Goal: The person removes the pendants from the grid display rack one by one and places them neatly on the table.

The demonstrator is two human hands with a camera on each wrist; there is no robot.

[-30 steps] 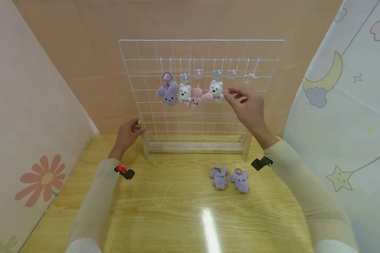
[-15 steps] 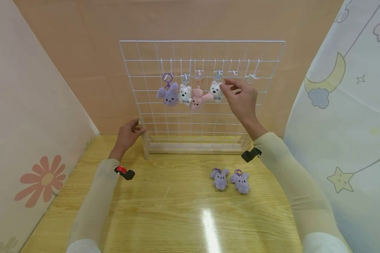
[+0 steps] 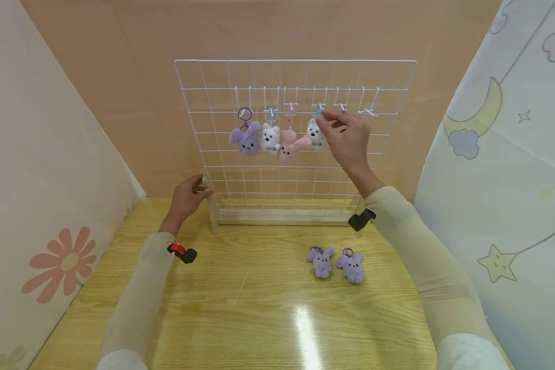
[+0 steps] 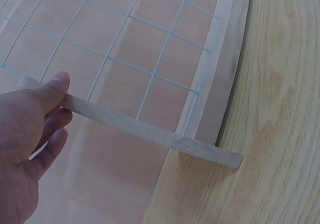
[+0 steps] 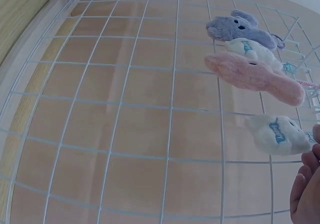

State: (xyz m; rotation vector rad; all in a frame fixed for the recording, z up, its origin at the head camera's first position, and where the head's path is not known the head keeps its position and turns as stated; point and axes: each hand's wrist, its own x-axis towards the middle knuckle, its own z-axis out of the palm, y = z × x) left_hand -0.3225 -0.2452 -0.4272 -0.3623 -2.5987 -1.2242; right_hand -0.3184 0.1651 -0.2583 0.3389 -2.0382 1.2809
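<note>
In the head view my left hand [image 3: 187,199] grips the wooden side post of a white wire grid rack [image 3: 277,180]; the left wrist view shows its thumb over the post [image 4: 125,124] and fingers curled beneath. My right hand [image 3: 349,139] is raised to the rack, pinching the top of a white plush dog keychain [image 3: 314,132] by its blue clasp. That keychain hangs from a hook. To its left hang a pink plush bunny [image 3: 288,146], another white plush dog [image 3: 270,137] and a purple plush bunny [image 3: 246,140].
Two purple plush bunny keychains [image 3: 321,262] lie on the wooden table [image 3: 189,308], right of centre. Right of the held keychain, further white hooks [image 3: 369,103] hang on the grid. Printed cloth panels [image 3: 499,169] flank both sides.
My right hand has moved left and slightly up, from beside the rightmost white plush dog to its top. The left hand has stayed on the post.
</note>
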